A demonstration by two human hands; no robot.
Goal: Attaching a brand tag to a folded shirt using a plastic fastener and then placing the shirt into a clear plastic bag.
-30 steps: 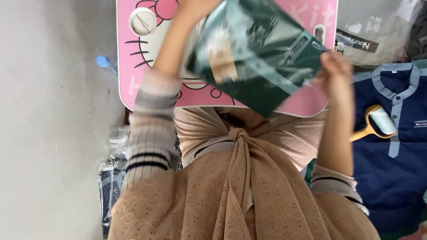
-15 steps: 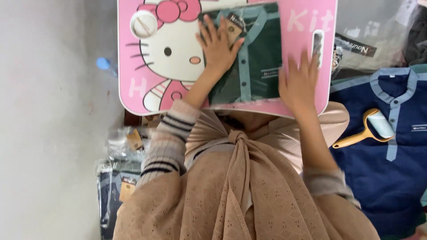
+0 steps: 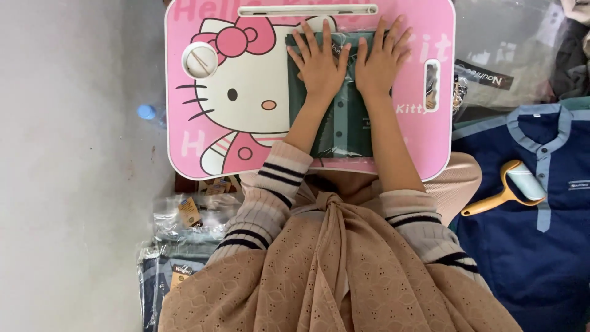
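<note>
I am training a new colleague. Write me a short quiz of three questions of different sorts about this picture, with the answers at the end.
1. True or false: both hands lie flat on the folded green shirt.
2. What lies on the blue shirt beside the person? A) scissors B) a lint roller C) a tape dispenser
3. What colour is the lap table under the green shirt?

Key
1. True. The left hand and the right hand press side by side, fingers spread.
2. B, the lint roller with a yellow handle.
3. Pink, with a white cartoon cat.
</note>
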